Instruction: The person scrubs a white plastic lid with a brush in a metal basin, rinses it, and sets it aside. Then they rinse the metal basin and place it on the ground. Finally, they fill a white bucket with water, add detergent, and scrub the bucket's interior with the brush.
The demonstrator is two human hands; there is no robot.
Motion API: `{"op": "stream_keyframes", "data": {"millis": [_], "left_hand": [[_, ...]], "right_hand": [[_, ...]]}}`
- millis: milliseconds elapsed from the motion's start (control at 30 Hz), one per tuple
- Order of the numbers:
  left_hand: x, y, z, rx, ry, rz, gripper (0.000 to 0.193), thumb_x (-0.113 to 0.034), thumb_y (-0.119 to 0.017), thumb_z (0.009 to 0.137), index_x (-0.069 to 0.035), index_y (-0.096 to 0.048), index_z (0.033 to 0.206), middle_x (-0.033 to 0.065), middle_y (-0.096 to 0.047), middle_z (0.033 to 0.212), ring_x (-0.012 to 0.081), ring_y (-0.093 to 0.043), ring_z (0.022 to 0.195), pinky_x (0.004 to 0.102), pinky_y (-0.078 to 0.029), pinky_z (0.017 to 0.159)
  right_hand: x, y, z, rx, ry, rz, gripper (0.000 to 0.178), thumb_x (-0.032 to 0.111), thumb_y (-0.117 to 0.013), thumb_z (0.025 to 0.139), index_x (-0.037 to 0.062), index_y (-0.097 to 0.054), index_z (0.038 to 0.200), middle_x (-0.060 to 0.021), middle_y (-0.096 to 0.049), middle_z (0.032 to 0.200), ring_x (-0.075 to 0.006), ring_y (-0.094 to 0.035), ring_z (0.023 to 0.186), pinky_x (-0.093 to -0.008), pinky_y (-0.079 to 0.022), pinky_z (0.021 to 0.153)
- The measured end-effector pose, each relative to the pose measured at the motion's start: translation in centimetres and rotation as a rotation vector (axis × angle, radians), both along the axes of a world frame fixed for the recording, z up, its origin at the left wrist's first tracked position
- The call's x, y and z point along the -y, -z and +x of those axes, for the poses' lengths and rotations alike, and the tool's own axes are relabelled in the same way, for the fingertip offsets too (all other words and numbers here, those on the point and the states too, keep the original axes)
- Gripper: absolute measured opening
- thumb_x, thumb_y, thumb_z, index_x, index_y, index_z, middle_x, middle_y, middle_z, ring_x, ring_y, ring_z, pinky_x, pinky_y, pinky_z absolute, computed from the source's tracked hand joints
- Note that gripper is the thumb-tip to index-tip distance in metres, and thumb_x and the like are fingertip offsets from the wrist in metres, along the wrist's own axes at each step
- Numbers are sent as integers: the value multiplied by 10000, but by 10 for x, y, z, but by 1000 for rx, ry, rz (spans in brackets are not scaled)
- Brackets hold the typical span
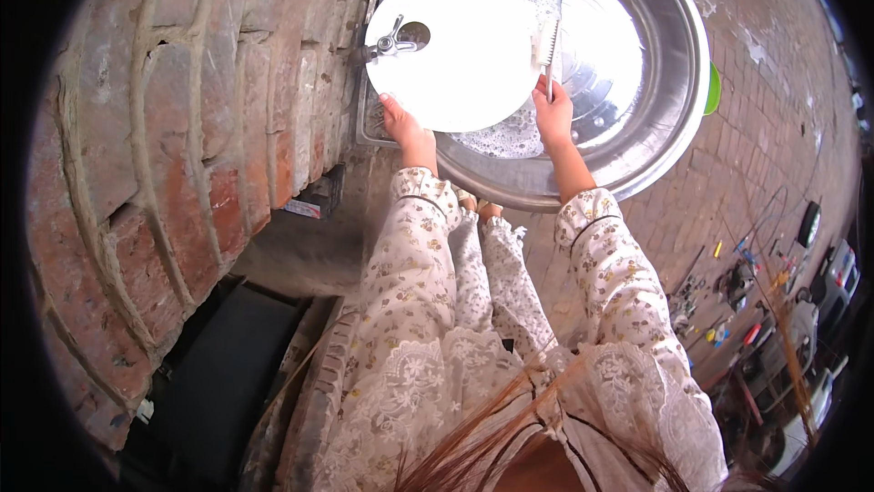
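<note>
A large white round disc (460,64), its exact kind unclear, lies over the left part of a wide metal basin (669,119). My left hand (410,134) grips its near left edge, thumb on top and the other fingers hidden beneath. At the disc's right edge my right hand (552,114) is closed around the handle of a white-bristled brush (547,44). The bristles are close to the disc's rim; whether they touch it I cannot tell. Soap suds (505,139) show in the basin on the near side and at the far side.
A metal tap (393,42) juts over the disc's left part, beside a dark round spot. On the left rises a brick wall (209,82). Something green (713,90) peeks out behind the basin. Several scattered tools (728,310) lie on the brick paving (746,173) at right.
</note>
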State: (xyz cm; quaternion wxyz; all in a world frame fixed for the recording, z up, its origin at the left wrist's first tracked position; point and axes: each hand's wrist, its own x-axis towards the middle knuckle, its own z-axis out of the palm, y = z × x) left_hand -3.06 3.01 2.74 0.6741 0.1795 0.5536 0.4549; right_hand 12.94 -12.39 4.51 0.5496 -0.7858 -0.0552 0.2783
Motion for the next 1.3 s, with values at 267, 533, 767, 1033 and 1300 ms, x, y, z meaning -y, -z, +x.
{"op": "stream_keyframes", "data": {"millis": [267, 533, 767, 1033, 1300], "left_hand": [[19, 5, -10, 70, 115, -38, 484, -390, -421, 966, 7, -459, 1239, 100, -551, 1183, 211, -560, 1040, 327, -478, 871], [-3, 34, 17, 240, 148, -46, 506, -404, -394, 970, -10, -414, 1287, 100, -516, 1244, 222, -525, 1113, 336, -446, 933], [-39, 15, 19, 240, 217, 71, 522, -427, -322, 982, -34, -384, 1320, 108, -485, 1289, 244, -498, 1157, 367, -425, 960], [-30, 19, 5, 182, 192, 5, 522, -423, -335, 981, -31, -386, 1323, 109, -481, 1300, 247, -491, 1169, 368, -417, 967], [-22, 15, 18, 33, 198, -125, 539, -411, -386, 971, 31, -432, 1276, 121, -522, 1250, 235, -508, 1143, 340, -420, 951]], "right_hand": [[8, 4, 2, 23, 67, -64, 310, 23, -610, 770, -41, -530, 1062, -138, -614, 1012, -194, -595, 947, -305, -463, 819], [0, 0, 3, 76, 155, -68, 330, 3, -569, 777, -33, -494, 1097, -136, -590, 1027, -199, -577, 947, -306, -444, 841], [-35, 9, 3, 85, 157, 14, 334, 16, -562, 787, -29, -478, 1107, -146, -582, 1044, -216, -566, 975, -321, -447, 842], [-18, 21, -11, 179, 66, -178, 377, 39, -581, 771, -40, -462, 1120, -165, -586, 1043, -232, -581, 970, -332, -448, 834], [4, -19, -19, -60, 265, -30, 316, 21, -578, 764, -5, -464, 1057, -79, -552, 982, -151, -562, 750, -279, -466, 678]]}}
